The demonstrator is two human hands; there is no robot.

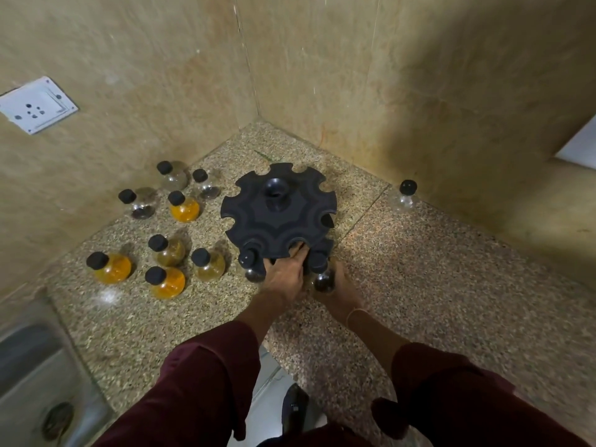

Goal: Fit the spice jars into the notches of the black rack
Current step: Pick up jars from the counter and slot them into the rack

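Reaching forward, left hand grips the black rack's near rim; right hand clasps a dark jar just below its notch.

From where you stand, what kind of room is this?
Most likely a home kitchen corner: a speckled stone counter meets tiled walls, a steel sink sits at the near left, a wall socket is mounted above, and spice jars stand beside a black rack.

A home kitchen corner: speckled granite counter, steel sink, tiled walls, wall socket, spice jars.
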